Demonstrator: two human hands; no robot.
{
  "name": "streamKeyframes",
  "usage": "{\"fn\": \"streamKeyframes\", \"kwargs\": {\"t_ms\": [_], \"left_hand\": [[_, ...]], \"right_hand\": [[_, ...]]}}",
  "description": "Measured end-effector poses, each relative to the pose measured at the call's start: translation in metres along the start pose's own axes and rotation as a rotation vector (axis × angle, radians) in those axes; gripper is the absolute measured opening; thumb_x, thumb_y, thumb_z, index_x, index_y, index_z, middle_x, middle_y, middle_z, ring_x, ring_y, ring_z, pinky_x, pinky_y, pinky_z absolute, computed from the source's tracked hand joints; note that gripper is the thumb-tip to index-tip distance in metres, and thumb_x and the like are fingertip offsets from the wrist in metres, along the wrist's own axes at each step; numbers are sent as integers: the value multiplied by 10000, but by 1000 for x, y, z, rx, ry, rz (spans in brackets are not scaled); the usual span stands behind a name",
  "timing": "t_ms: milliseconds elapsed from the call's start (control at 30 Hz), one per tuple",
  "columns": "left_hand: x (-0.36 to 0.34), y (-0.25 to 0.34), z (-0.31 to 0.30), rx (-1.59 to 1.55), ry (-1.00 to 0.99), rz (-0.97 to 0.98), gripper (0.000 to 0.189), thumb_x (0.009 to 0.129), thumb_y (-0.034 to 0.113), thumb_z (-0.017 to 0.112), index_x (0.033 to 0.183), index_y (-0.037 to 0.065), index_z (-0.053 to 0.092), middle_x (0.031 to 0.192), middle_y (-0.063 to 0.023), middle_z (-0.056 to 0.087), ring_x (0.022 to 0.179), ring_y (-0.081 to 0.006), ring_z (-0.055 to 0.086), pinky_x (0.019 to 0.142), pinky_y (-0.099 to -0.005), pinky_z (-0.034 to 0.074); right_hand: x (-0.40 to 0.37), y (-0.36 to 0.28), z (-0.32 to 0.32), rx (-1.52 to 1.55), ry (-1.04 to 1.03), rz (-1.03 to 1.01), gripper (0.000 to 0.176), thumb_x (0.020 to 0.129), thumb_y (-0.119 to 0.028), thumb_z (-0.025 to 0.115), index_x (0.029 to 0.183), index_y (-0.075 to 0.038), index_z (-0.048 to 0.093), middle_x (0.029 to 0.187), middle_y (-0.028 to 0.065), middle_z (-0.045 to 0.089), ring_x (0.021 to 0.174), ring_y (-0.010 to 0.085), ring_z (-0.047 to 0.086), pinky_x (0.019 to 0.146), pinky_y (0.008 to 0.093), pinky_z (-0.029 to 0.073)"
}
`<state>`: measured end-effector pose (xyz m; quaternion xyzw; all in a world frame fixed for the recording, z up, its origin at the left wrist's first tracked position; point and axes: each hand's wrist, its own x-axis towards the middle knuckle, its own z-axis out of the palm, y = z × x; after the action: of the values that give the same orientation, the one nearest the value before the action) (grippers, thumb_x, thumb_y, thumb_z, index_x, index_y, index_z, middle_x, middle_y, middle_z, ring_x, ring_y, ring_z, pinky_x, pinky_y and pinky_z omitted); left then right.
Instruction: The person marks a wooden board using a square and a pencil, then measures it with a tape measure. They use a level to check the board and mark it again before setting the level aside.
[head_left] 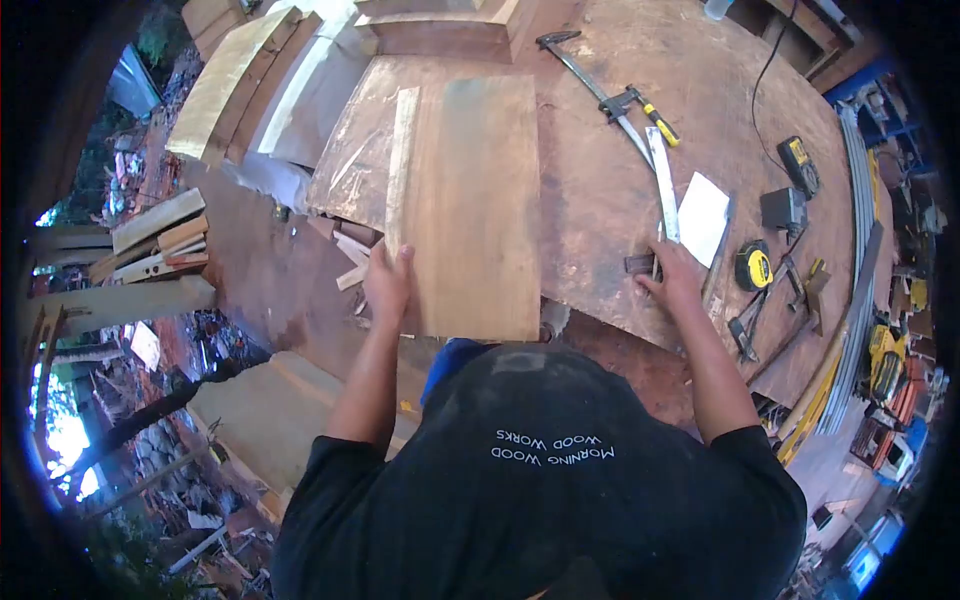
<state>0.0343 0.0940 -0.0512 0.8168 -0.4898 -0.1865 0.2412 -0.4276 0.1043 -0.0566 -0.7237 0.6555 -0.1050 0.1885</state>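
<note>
A wide wooden board [470, 210] lies on the workbench in front of me, its near end reaching past the bench's front edge. My left hand [388, 285] grips its left edge near the close corner, thumb on top and the other fingers partly hidden. To the right, my right hand [678, 278] closes around what looks like a try square [663, 185], with a pale metal blade pointing away and a dark stock beside the fingers. A thin stick-like thing shows between those fingers, too small to name. White paper [704, 215] lies just beyond that hand.
On the workbench [600, 240] are a bar clamp [620, 105], a yellow tape measure [753, 266], another yellow-black tool [798, 165], and a dark block [783, 210] with a cord nearby. Thick timber pieces [235, 85] stand at the far left. Wood offcuts [165, 240] are stacked left.
</note>
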Motion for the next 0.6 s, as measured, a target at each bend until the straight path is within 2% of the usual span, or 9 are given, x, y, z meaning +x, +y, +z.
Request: {"fn": "streamKeyframes", "kwargs": {"t_ms": [133, 200, 333, 400, 433, 533, 600], "left_hand": [[-12, -9, -1, -60, 9, 1, 503, 887, 366, 631, 1242, 18, 553, 1129, -228, 637, 1071, -367, 605, 918, -422, 456], [-11, -12, -4, -170, -52, 42, 473, 897, 304, 632, 1254, 8, 539, 1165, -215, 623, 1080, -319, 607, 923, -395, 459], [6, -39, 7, -320, -130, 86, 502, 910, 265, 625, 1316, 4, 486, 1230, -184, 591, 1112, -251, 583, 941, -358, 453], [9, -31, 4, -574, -294, -32, 557, 929, 234, 606, 1395, 6, 405, 1277, -149, 559, 1136, -199, 550, 960, -330, 441], [11, -30, 2, -578, -296, -20, 557, 929, 234, 606, 1395, 6, 405, 1277, -149, 559, 1136, -199, 550, 960, -330, 441], [23, -46, 4, -702, -481, -40, 609, 949, 202, 586, 1463, 26, 308, 1248, -109, 571, 1111, -152, 546, 938, -298, 447], [25, -46, 1, -763, -536, -76, 622, 949, 199, 589, 1470, 31, 292, 1233, -102, 575, 1085, -138, 552, 913, -285, 456]], "right_hand": [[-1, 5, 9, -34, 32, -94, 560, 734, -212, 766, 1236, -104, 543, 1152, 132, 584, 1139, 322, 518, 1063, 476, 336], [-1, 6, 15, -44, 91, -112, 499, 755, -195, 738, 1208, -101, 550, 1092, 131, 590, 1093, 318, 532, 1061, 484, 329], [-1, 3, 19, -45, 121, -97, 473, 768, -194, 724, 1195, -88, 551, 1081, 139, 592, 1092, 323, 532, 1060, 490, 328], [-1, 6, 26, -57, 239, -150, 460, 733, -160, 744, 1155, -91, 573, 1064, 150, 591, 1054, 361, 526, 954, 455, 393], [-1, 7, 29, -61, 251, -146, 460, 733, -160, 744, 1155, -91, 573, 1064, 150, 591, 1054, 361, 526, 954, 455, 393], [-4, -5, 30, -85, 276, -111, 440, 759, -160, 724, 1166, -91, 573, 1071, 154, 595, 1052, 357, 533, 950, 459, 400], [-8, -30, 23, -45, 243, 29, 437, 780, -155, 703, 1188, -94, 562, 1080, 153, 599, 1051, 351, 541, 936, 446, 419]]}}
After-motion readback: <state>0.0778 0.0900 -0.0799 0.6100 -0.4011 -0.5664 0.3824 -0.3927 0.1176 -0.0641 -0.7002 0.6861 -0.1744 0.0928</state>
